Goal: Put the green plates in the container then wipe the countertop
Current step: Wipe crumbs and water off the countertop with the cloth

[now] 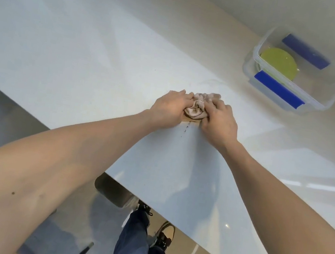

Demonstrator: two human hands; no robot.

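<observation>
- Two hands are pressing one bunched beige cloth (pixel 197 107) onto the white countertop (pixel 87 51); the left hand (pixel 170 106) and right hand (pixel 220 121) are both curling closed around it.
- The clear container (pixel 295 69) is sitting well beyond the cloth, to its right, close to the wall, with a green plate (pixel 278 61) lying inside.
- Bare surface is stretching wide to the left of the cloth.
- The counter's near edge is running below the cloth, past the person's jeans (pixel 135 240).
</observation>
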